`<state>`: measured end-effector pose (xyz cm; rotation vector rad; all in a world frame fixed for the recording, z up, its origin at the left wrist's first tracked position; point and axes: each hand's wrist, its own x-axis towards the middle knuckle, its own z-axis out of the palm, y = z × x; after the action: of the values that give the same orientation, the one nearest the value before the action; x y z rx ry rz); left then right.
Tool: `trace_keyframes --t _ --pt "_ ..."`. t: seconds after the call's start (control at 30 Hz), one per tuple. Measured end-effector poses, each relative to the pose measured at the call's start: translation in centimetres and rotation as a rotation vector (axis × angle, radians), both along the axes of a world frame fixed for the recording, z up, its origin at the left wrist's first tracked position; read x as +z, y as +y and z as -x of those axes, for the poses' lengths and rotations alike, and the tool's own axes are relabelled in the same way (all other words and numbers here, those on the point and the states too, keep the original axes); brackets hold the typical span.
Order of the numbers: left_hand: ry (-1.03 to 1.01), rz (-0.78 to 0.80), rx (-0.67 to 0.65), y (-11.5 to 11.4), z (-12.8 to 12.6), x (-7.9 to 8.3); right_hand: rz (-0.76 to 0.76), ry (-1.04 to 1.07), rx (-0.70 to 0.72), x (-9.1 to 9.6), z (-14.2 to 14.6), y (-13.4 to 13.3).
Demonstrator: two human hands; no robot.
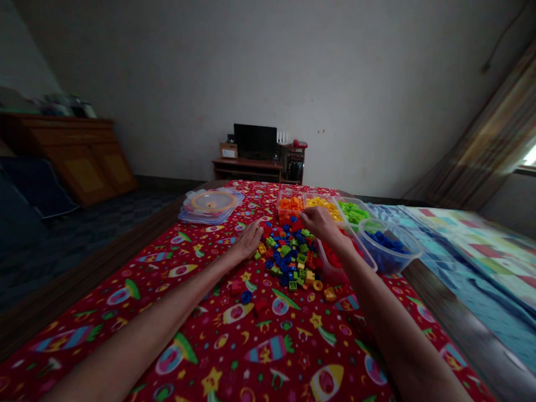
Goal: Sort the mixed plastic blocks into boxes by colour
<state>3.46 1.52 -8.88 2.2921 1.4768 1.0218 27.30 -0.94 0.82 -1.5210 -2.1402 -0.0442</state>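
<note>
A heap of small coloured plastic bricks (290, 252) lies on a red cloth with rocket and star prints (234, 340). My left hand (248, 240) rests at the heap's left edge, fingers stretched out and lying on the cloth. My right hand (317, 221) hovers over the heap's far right side, fingers curled down toward the bricks; whether it holds one is unclear. Clear tubs stand beyond: orange bricks (290, 205), yellow bricks (323, 205), green bricks (354, 212), blue bricks (387, 244), red bricks (335, 261).
A stack of clear lids (211, 204) lies at the far left of the cloth. A few stray bricks (247, 295) sit nearer me. A patterned bedspread (469, 245) lies right. A desk with a monitor (255, 142) stands by the wall.
</note>
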Motion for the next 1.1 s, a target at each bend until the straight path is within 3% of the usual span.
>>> trace_keyframes --t 0.13,0.37,0.57,0.67,0.83,1.1 --pt "-0.011 0.09 -0.118 1.8 -1.4 1.4 0.024 0.067 -0.012 0.2 -1.6 0.5" --pt "-0.096 0.06 -0.278 0.5 -2.8 4.7 0.036 0.071 -0.031 0.3 -2.1 0.8" --pt "0.126 -0.1 -0.336 3.7 -6.7 4.0 0.02 0.023 -0.045 0.2 -1.6 0.4" --pt "0.257 -0.141 -0.358 4.2 -8.2 3.5 0.012 -0.003 -0.04 0.1 -1.5 0.1" --pt "0.363 -0.112 -0.453 2.5 -7.9 4.1 0.02 -0.01 -0.029 0.3 -1.6 -0.3" --pt "0.199 -0.04 -0.607 -2.3 -3.9 5.1 0.07 -0.072 0.01 -0.1 -1.2 -0.4"
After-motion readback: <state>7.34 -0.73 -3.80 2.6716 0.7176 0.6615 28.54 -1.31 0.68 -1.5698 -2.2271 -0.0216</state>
